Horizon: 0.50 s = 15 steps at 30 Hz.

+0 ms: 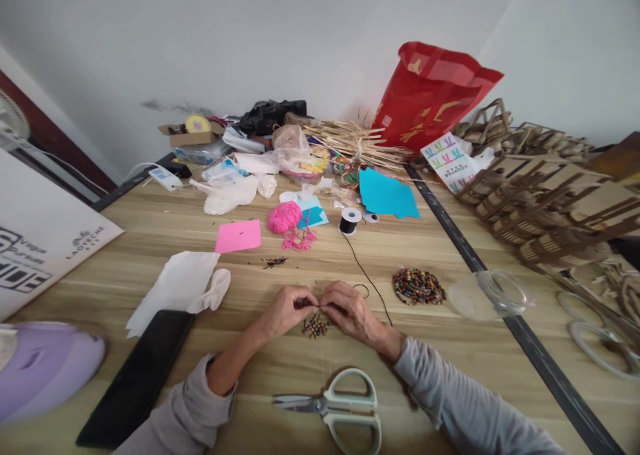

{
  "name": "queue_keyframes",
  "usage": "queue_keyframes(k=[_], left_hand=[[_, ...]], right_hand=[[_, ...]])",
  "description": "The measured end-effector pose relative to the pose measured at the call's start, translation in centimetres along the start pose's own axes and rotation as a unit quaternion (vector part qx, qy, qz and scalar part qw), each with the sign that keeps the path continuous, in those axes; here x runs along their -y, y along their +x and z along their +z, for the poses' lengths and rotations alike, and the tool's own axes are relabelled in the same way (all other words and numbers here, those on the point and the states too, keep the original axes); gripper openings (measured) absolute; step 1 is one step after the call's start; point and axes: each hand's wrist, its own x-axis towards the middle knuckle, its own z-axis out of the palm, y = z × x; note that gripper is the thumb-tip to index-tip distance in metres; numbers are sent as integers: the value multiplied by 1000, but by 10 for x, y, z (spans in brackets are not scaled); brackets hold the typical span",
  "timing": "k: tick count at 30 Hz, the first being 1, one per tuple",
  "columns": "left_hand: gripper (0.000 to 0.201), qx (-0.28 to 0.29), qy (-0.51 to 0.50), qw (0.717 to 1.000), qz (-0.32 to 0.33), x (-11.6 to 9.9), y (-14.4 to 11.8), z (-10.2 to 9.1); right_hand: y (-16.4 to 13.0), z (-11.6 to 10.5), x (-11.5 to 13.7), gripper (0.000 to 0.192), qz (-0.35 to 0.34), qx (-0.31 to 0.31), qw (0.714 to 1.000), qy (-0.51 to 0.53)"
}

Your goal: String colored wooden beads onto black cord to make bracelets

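My left hand and my right hand meet at the fingertips just above the table, both closed in a pinch. A thin black cord runs from its spool, curls beside my right hand and passes behind its fingers, which grip it. What my left fingertips hold is too small to make out. Right below the fingertips lies a little heap of round, mostly brown beads. Scissors with pale handles rest nearer to me, their blades pointing left.
Strung multicoloured beads lie right of my hands, beside a clear plastic container. A black phone and white paper are left. Farther back are pink yarn, blue sheets and a red bag. Woven baskets stand right.
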Motion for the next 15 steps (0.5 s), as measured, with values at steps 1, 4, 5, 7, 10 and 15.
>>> queue_keyframes(k=[1,4,5,7,10,15], left_hand=[[7,5,16,1000,-3,-1,0,-1],[7,36,74,997,-10,-5,-2,-7],[8,50,93,994,-10,-6,-3,-10],[10,80,123,989,-3,-7,-5,-16],[13,103,156,982,25,-9,-7,-22],[19,123,181,973,76,-10,-9,-25]], right_hand=[[0,0,1,11,4,3,1000,-4],[1,-2,3,13,13,5,1000,-12],[1,-2,3,14,14,4,1000,-12],[1,-2,3,13,14,4,1000,-11],[1,-2,2,12,13,3,1000,-12],[1,-2,2,10,9,5,1000,-7]])
